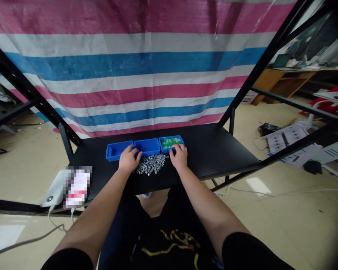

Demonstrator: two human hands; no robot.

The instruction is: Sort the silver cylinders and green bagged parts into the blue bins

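Note:
A heap of small silver metal bolts or anchor-like pieces (152,165) lies on the black table between my hands. My left hand (129,159) rests at the heap's left edge, fingers apart and slightly bent, in front of the left blue bin (112,158) and the middle blue bin (148,152). My right hand (179,156) is at the front of the right blue bin (165,150), fingers parted and curled a little. Green-tinted clear plastic bags (170,142) lie in that bin. I see nothing held in either hand; some fingertips are hard to make out.
The black tabletop (214,150) sits within a black metal frame (239,93). A striped sheet (146,63) hangs behind it. At the table's left end are a white power bank (56,189) and a blurred-out device (77,187), both with cables (52,215).

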